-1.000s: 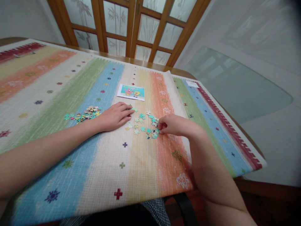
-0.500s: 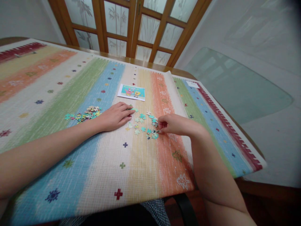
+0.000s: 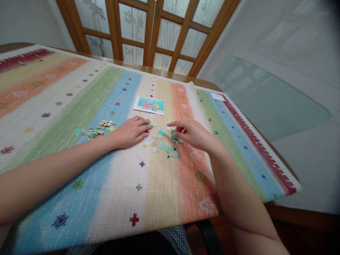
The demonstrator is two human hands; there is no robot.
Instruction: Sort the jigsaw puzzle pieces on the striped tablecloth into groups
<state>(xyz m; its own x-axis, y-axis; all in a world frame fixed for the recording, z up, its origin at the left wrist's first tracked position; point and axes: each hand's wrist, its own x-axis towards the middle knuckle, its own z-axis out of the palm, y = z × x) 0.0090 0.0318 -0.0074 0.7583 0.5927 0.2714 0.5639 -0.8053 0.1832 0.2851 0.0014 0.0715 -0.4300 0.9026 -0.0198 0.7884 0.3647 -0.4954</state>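
Note:
Loose jigsaw puzzle pieces (image 3: 162, 146), mostly turquoise and pale, lie scattered on the striped tablecloth between my hands. My left hand (image 3: 132, 131) rests flat on the cloth with fingers stretched out, its fingertips by a green puzzle piece (image 3: 153, 125). Above the right side of the scatter, my right hand (image 3: 190, 132) has its index finger extended and its thumb apart. That index fingertip is at a whitish puzzle piece (image 3: 169, 129); whether it touches the piece I cannot tell. The other fingers are curled and partly hidden.
A denser heap of puzzle pieces (image 3: 99, 130) sits left of my left hand, just beyond the forearm. Farther back lies a picture card (image 3: 149, 105) with cartoon figures. A small white paper (image 3: 217, 96) is near the table's right edge. Wooden glazed doors (image 3: 148, 32) stand behind.
My right hand has moved left and slightly away from me, from the right edge of the scattered pieces to the whitish piece, and its index finger has straightened. My left hand stays put.

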